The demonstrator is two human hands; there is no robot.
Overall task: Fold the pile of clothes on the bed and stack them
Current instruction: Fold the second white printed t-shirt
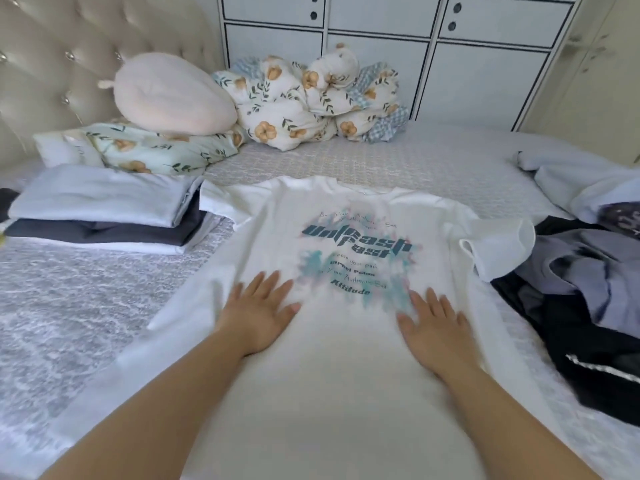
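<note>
White tee: one t-shirt [332,271] is laid flat, print side up, at centre of the bed [86,306], collar at the far end, hem toward the person.
Step in hand: smoothing, judged. Fabric is being pressed flat before any fold is made; both sleeves are seen still spread out, so no fold is done yet.
L hand: left hand [259,313] is laid palm down on the tee, fingers straight and spread, nothing grasped.
R hand: right hand [433,323] is laid likewise, flat on the tee just below the print, nothing grasped.
Next move: sleeves and sides are likely to be folded inward, then hem brought up to collar. Edges need to be pinched, so flat palms must be lifted first.
Stack: one folded stack [104,216] is set at left, approx. 3 items visible (pale blue, dark grey, white).
Unfolded pile: one heap [588,289] at right, touching the tee's right sleeve; item count can't be told.
Pillows etc.: one pink cushion [173,95], one floral pillow [156,147], one bunched floral quilt [311,102].
</note>
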